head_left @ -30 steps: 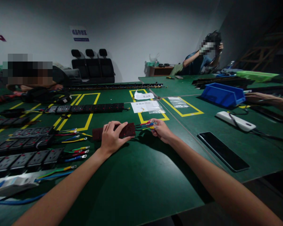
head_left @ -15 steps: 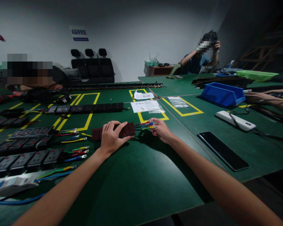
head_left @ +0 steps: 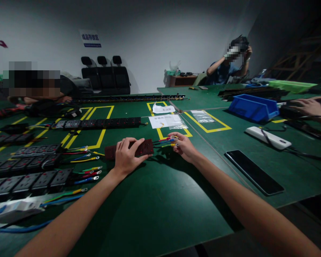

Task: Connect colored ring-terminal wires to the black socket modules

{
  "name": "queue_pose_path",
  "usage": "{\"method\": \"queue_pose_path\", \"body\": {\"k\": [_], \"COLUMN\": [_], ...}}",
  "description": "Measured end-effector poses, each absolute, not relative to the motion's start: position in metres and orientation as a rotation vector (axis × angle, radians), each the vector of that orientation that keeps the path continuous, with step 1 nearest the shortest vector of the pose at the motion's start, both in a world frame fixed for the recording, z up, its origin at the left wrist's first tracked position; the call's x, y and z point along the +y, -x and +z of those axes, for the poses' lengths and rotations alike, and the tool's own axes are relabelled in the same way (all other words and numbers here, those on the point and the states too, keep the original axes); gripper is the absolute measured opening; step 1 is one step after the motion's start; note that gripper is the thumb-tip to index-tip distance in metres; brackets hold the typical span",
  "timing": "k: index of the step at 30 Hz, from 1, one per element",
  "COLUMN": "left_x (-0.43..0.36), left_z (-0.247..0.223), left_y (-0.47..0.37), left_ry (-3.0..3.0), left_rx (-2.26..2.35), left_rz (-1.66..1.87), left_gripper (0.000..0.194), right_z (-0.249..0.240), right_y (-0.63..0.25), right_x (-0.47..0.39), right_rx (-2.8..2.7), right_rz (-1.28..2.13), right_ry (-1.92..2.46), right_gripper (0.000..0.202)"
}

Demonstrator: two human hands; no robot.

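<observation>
Dark red-brown rectangular block (head_left: 147,147), material not determinable, lay on the smooth green tabletop (head_left: 149,210) at the centre of the frame. Its long axis ran left to right, the right end slightly higher in the frame. Bare left hand (head_left: 126,153) gripped it from above, clasped across the middle, thumb toward the right end. Thin insulated leads with red, blue and yellow sleeves and metal ring terminals (head_left: 168,140) extended rightward, roughly in line with that axis, to the bare right hand (head_left: 186,148). Right thumb and fingertips were closed about the terminal ends; exactly which of them were pinched could not be told. Key relation: 2 hands along 1 axis, left over the body, right nearer the terminals and apart from the block. Black multi-socket strips (head_left: 33,183) occupied the lower left.
</observation>
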State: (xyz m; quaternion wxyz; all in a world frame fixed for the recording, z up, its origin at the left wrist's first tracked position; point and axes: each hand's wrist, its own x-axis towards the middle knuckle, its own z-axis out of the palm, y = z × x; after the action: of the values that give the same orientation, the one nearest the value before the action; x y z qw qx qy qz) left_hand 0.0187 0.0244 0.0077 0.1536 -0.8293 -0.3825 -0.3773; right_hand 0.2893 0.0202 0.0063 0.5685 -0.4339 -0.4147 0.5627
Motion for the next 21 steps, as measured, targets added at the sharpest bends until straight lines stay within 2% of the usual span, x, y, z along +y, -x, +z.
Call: {"method": "queue_pose_path", "body": {"k": [9, 21], "left_x": [0.0245, 0.0253], "left_z": [0.0077, 0.0066], "left_y": [-0.0193, -0.0185], "left_ry": [2.355, 2.353], "left_rx": [-1.082, -1.094], "left_rz": [-1.071, -1.080], "left_gripper": [0.060, 0.059], "right_z": [0.0114, 0.0083], "right_y": [-0.2948, -0.2946], "right_x": [0.0194, 0.0229], "right_rx": [-0.951, -1.091], "right_rz": [1.369, 1.190], "right_ry": [0.892, 1.032], "right_gripper": [0.034, 0.017]}}
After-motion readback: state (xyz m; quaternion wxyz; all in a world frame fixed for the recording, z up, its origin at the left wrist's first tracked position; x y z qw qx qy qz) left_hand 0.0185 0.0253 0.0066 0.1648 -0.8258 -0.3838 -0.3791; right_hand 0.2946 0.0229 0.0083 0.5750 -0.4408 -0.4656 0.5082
